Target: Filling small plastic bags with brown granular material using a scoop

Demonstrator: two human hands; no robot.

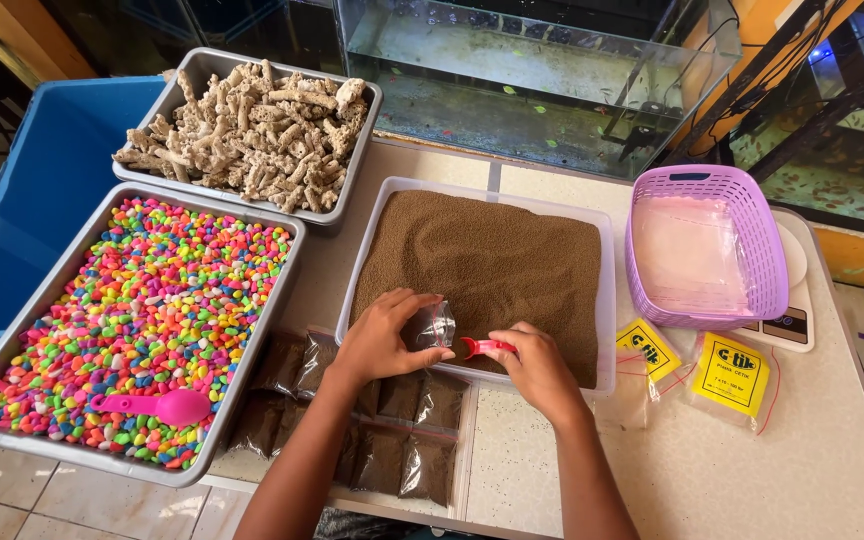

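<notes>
I am watching the left hand [380, 338] gripping a small clear bag [430, 325] while the right hand [537, 368] is pinching a red scoop [479, 347], its long axis pointing left at the bag's mouth, over the near edge of the clear tub [607, 300] of brown granules [492, 262].

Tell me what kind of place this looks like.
Probably an aquarium or pet-fish shop. Glass fish tanks stand behind the table, trays hold coloured aquarium gravel and coral rubble, and the hands scoop brown granules into a small clear bag.
</notes>
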